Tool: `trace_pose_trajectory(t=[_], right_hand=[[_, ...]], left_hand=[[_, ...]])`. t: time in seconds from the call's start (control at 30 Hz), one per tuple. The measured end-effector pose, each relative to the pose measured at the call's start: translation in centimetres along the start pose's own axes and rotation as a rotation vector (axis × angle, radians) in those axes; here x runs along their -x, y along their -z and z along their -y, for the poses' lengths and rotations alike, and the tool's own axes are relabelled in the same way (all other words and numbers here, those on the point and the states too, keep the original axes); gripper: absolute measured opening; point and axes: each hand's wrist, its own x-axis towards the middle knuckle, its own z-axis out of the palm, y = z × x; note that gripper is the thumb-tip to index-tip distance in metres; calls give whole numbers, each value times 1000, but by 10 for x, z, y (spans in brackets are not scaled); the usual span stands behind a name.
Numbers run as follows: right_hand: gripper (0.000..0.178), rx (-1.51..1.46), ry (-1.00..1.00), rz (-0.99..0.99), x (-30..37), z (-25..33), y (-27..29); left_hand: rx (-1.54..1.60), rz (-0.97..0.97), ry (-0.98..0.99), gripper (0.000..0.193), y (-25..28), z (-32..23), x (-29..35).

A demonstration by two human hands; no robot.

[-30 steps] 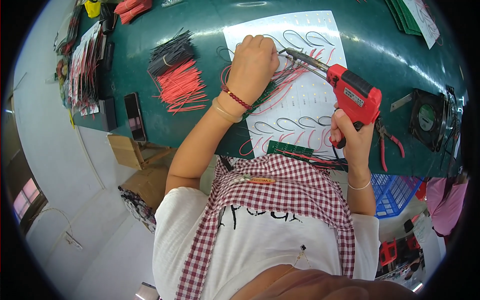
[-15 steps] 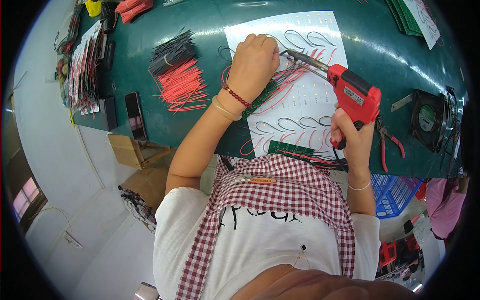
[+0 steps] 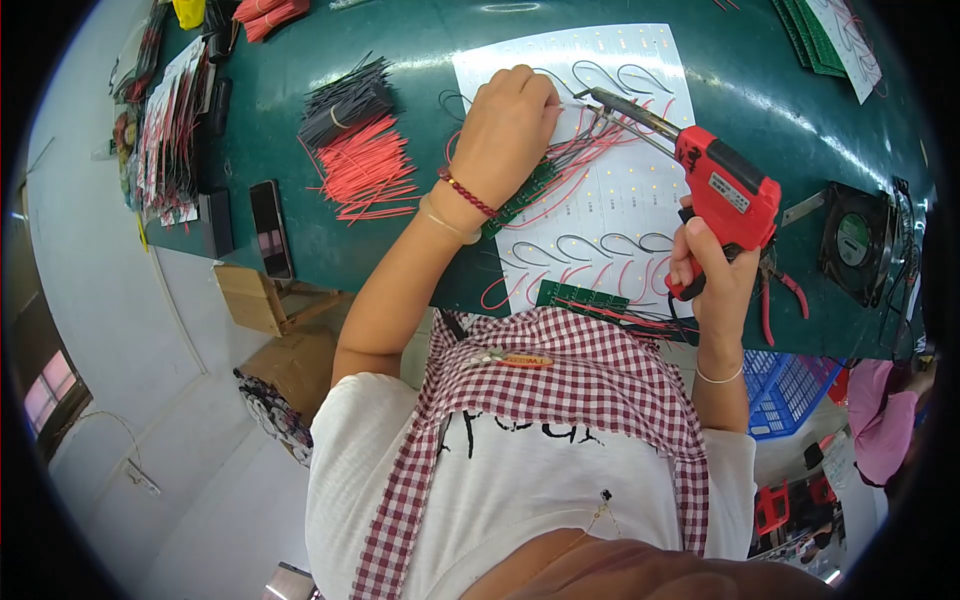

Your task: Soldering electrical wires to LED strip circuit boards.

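My right hand [image 3: 714, 268] grips a red and black soldering gun [image 3: 738, 197] by its handle. The gun's tip points left, just off the fingertips of my left hand [image 3: 508, 125]. Those fingers are closed in a pinch; what they hold is mostly hidden. Both hands are over a white panel [image 3: 640, 215] dotted with rows of small yellowish parts, with black and red wire loops along it. Under my left hand a green circuit board [image 3: 522, 200] lies with a bundle of red and black wires [image 3: 590, 150] fanning to the upper right.
Bundles of black wires [image 3: 345, 105] and red wires [image 3: 365, 170] lie left of the panel. A phone [image 3: 270, 230] rests near the table's left edge. To the right are red-handled pliers [image 3: 792, 292] and a black fan [image 3: 858, 240]. Another green board [image 3: 585, 296] sits by my apron.
The soldering gun and my right hand have moved slightly right, so the tip has drawn back from my left fingertips. My left hand has barely moved.
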Motion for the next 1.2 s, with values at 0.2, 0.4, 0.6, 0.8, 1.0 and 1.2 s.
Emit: trace_pose_trajectory(t=[0.2, 0.4, 0.6, 0.8, 1.0, 1.2], right_hand=[[28, -45, 55, -78, -4, 7, 8], [26, -421, 121, 51, -50, -9, 44], [29, -651, 151, 48, -54, -38, 48], [29, -634, 224, 27, -40, -44, 31], [29, -663, 210, 12, -38, -44, 34], [30, -546, 324, -66, -40, -4, 38]], left_hand=[[-36, 32, 66, 9, 32, -26, 19], [-157, 232, 103, 11, 26, -33, 38], [-267, 381, -78, 16, 23, -48, 45], [-285, 328, -221, 21, 21, -40, 45], [-293, 209, -228, 17, 4, -53, 35], [-239, 161, -264, 16, -19, -49, 30]])
